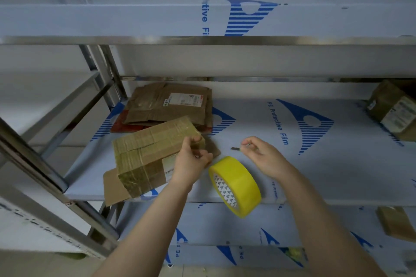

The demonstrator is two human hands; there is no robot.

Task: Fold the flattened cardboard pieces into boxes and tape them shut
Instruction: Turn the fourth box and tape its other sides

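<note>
Pinching taped box (146, 141) corner with fingers of left hand (191, 161), gripping small blade (235, 148) in right hand (264, 155) fingers, near yellow tape roll (238, 183).

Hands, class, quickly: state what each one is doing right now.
Left hand: pinches a corner of the taped brown cardboard box.
Right hand: pinches a small dark blade.

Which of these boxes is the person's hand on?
The taped box at the shelf's front left: the left hand grips its corner. The far-right box and the flat stack behind lie untouched. The right hand pinches a small blade.
</note>
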